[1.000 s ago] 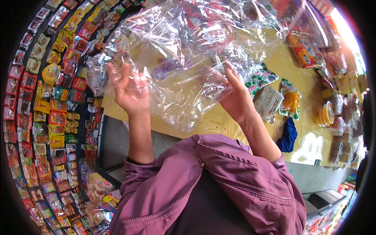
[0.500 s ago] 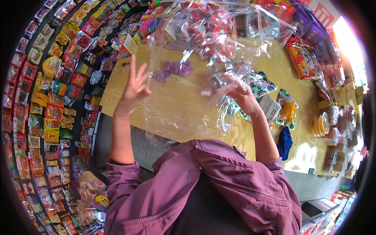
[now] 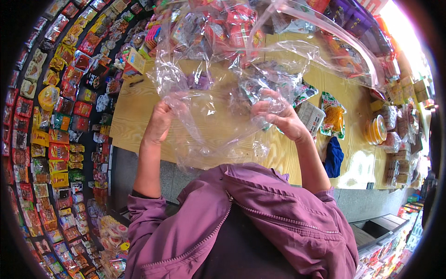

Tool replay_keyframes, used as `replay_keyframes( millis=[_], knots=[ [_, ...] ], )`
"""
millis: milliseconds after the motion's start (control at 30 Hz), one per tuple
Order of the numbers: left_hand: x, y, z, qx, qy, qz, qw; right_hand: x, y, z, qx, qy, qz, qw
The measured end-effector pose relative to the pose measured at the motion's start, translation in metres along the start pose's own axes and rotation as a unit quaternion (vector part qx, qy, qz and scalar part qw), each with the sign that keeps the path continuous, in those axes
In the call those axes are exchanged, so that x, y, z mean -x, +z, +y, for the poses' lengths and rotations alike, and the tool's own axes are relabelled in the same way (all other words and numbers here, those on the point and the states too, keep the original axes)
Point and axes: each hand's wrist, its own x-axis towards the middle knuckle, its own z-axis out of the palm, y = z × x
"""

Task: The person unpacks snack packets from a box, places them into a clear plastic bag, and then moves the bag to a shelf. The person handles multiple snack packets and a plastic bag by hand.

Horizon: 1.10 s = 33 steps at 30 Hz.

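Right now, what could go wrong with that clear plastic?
The clear plastic film, held in the left hand and right hand, could slip or tear. Loose folds overlap the green-and-white pouch in view and might drag it. Glare on the film may hide the purple item behind.

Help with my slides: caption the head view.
Left hand and right hand hold clear crinkled plastic over a wood-grained table.
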Motion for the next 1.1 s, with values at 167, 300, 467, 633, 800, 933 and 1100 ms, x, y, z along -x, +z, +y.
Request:
replay_keyframes(
  millis=[167, 300, 467, 633, 800, 933, 1100],
  knots=[
    [-0.007, -0.019, 0.005, 0.034, 0.067, 0.155, 0.985, -0.001, -0.024, 0.022, 0.005, -0.118, 0.147, 0.982],
    [-0.002, -0.045, 0.000, 0.058, 0.123, 0.131, 0.982, 0.000, -0.013, 0.014, 0.087, -0.131, 0.185, 0.970],
    [0.022, -0.035, 0.024, -0.125, 0.057, 0.301, 0.944, 0.012, -0.013, 0.007, 0.082, -0.093, 0.175, 0.977],
    [0.049, 0.041, 0.101, -0.369, 0.404, 0.076, 0.834, 0.027, -0.010, 0.017, 0.138, -0.042, 0.068, 0.987],
    [0.020, 0.087, 0.106, -0.640, 0.282, -0.180, 0.692, 0.022, 0.045, -0.025, 0.127, 0.001, -0.129, 0.983],
    [0.003, 0.071, 0.038, -0.522, 0.059, -0.373, 0.765, 0.035, 0.059, -0.030, 0.194, -0.064, -0.286, 0.936],
    [0.039, 0.100, -0.024, -0.046, -0.249, -0.519, 0.817, 0.042, 0.055, -0.032, 0.026, -0.125, -0.115, 0.985]
  ],
)
